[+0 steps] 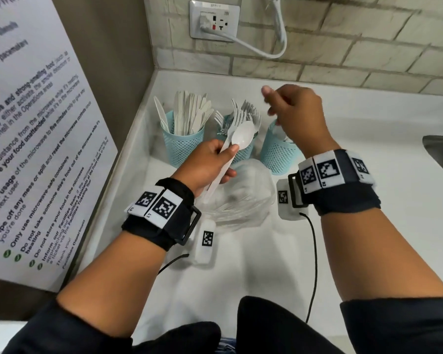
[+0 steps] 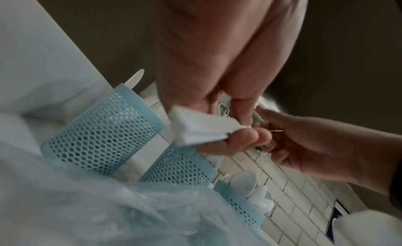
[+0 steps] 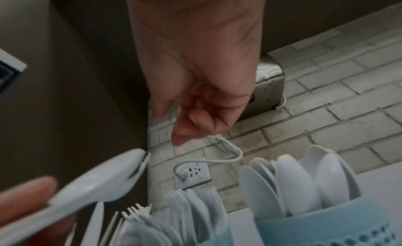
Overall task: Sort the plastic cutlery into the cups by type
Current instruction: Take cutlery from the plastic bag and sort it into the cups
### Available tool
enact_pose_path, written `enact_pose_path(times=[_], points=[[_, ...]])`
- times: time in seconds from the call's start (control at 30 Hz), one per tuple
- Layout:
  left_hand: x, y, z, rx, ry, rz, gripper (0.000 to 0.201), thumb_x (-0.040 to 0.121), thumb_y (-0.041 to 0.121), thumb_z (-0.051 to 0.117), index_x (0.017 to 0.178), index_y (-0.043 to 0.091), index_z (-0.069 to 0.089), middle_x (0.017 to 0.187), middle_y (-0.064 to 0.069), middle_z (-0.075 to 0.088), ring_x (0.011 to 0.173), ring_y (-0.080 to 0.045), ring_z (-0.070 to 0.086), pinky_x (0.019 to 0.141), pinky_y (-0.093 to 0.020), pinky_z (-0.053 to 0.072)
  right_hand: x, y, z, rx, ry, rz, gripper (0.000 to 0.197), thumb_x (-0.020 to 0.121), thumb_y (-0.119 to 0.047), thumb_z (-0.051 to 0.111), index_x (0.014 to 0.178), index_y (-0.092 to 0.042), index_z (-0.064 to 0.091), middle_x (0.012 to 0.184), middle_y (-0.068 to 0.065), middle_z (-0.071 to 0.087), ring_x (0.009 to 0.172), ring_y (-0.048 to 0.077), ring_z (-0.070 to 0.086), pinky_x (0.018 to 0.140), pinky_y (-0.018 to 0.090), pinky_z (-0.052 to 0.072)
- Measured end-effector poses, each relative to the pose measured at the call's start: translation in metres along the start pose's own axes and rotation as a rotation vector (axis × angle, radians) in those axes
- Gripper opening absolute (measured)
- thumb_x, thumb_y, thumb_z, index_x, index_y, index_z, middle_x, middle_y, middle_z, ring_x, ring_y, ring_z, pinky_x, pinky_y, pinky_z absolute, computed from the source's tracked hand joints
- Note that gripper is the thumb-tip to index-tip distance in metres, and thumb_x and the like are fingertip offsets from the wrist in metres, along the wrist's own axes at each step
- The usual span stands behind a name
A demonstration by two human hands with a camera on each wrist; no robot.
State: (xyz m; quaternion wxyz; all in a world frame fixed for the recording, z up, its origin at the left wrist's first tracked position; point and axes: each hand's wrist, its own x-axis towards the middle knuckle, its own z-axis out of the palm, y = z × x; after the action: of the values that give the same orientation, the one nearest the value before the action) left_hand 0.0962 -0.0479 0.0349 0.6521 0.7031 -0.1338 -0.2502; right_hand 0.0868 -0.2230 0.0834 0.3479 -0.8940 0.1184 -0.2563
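Left hand [image 1: 206,166] holds a small bundle of white plastic cutlery: one spoon [image 1: 243,135] and at least one fork [image 1: 228,134], gripped by the handles, fingers and thumb curled round them. The bundle sits in the air in front of the middle cup [image 1: 237,149], above the back left corner of the worktop [image 1: 368,226].

Handling, judged: the pieces are very light, thin and stiff, smooth enough to slide against each other, and likely to snap if bent hard. Best taken one at a time near the neck or mid-handle with a finger-and-thumb pinch, then lowered handle first.

Right hand [image 1: 296,113] is above the right cup [image 1: 279,149]. The fingers are loosely curled; the index finger points out. No piece is seen between them, though motion blur limits certainty.

Counts:
- cups: three, blue mesh, in a row near the back left corner
- left cup [image 1: 186,143]: knives, a dozen or so; exact count not readable
- middle cup: forks, many, uncounted
- right cup: spoons, at least four bowls visible in the right wrist view
- in hand: two pieces clearly, possibly more handles
- one crumpled clear plastic bag [image 1: 241,195], just in front of the cups

Wall socket [image 1: 214,21] with white cable behind.
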Motion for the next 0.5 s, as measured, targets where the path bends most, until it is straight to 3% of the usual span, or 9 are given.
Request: enact_pose_path(times=[0.1, 0.17, 0.3, 0.4, 0.5], points=[[-0.001, 0.003, 0.004, -0.063, 0.036, 0.027, 0.006, 0.094, 0.018, 0.053, 0.088, 0.016, 0.053, 0.075, 0.001, 0.058, 0.044, -0.001, 0.055, 0.046, -0.015, 0.043, -0.014, -0.013, 0.002, 0.041, -0.276, 0.06, 0.044, 0.084, -0.046, 0.061, 0.081, -0.003, 0.065, 0.067, 0.004, 0.066, 0.047, 0.005, 0.059, 0.045, 0.013, 0.045], [0.0, 0.004, 0.006, -0.09, 0.069, 0.042, 0.007, 0.093, 0.014, 0.056, 0.088, 0.017, 0.052, 0.075, 0.0, 0.061, 0.043, -0.001, 0.056, 0.042, -0.013, 0.041, -0.019, -0.009, 0.007, 0.09, -0.381, 0.122, 0.037, 0.081, -0.037, 0.068, 0.085, -0.001, 0.064, 0.068, 0.007, 0.065, 0.044, 0.004, 0.059, 0.041, 0.014, 0.045], [0.0, 0.001, 0.008, -0.133, 0.099, 0.044, 0.015, 0.087, 0.009, 0.063, 0.094, 0.014, 0.05, 0.077, -0.001, 0.062, 0.045, -0.002, 0.058, 0.045, -0.014, 0.044, -0.026, 0.002, 0.015, 0.367, -0.393, 0.27, 0.011, 0.08, -0.012, 0.071, 0.081, -0.008, 0.06, 0.066, 0.008, 0.061, 0.043, 0.001, 0.056, 0.043, 0.014, 0.044], [0.0, 0.0, 0.008, -0.167, 0.11, 0.064, 0.016, 0.087, 0.008, 0.063, 0.086, 0.016, 0.049, 0.076, -0.002, 0.061, 0.047, -0.002, 0.061, 0.047, -0.013, 0.048, -0.028, 0.005, 0.018, 0.516, -0.353, 0.341, 0.013, 0.081, -0.003, 0.068, 0.079, -0.013, 0.06, 0.061, 0.003, 0.06, 0.043, 0.001, 0.054, 0.046, 0.014, 0.045], [0.0, -0.002, 0.008, -0.2, 0.112, 0.07, 0.017, 0.086, 0.004, 0.063, 0.083, 0.014, 0.049, 0.075, -0.004, 0.06, 0.048, -0.003, 0.062, 0.049, -0.014, 0.051, -0.029, 0.005, 0.017, 0.552, -0.386, 0.353, 0.012, 0.087, -0.001, 0.061, 0.09, -0.012, 0.062, 0.059, -0.003, 0.061, 0.046, 0.002, 0.053, 0.049, 0.015, 0.047]])
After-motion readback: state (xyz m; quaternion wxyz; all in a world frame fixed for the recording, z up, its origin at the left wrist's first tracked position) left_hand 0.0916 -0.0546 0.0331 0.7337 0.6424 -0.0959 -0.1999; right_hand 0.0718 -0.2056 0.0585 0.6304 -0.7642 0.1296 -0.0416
